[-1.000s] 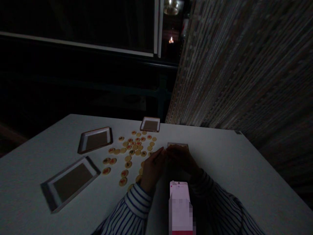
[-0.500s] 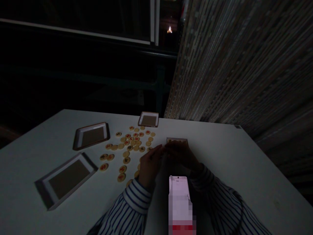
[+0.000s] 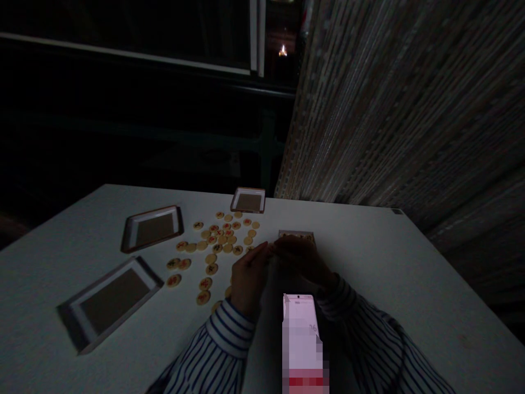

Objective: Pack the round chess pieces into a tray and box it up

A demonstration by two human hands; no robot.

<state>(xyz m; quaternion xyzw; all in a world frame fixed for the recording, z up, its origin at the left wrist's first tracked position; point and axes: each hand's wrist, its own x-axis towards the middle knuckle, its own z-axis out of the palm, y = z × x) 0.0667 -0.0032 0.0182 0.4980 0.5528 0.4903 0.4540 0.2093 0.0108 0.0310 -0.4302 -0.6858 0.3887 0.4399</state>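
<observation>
My left hand (image 3: pixel 249 279) is closed, its fingertips meeting those of my right hand above the table. Something small may be pinched there, but the dark hides it. My right hand (image 3: pixel 301 260) is also closed, its palm side turned away and its fingers pointing left. Just behind it is a small open box (image 3: pixel 295 232) with round pieces in it, partly covered by the hand. To the left lie several round wooden xiangqi pieces (image 3: pixel 222 239), some showing red or black characters and others plain. A lit phone (image 3: pixel 299 323) lies below my hands, between the striped sleeves.
Three shallow trays or box lids stand around the pieces: one at the near left (image 3: pixel 117 301), one at the far left (image 3: pixel 153 227) and one at the back (image 3: pixel 248 200). The white table (image 3: pixel 389 284) ends near a bead curtain (image 3: pixel 348 109). The room is dark.
Both hands stay almost where they were, fingertips together. The phone screen shows a different marking. The view has shifted slightly.
</observation>
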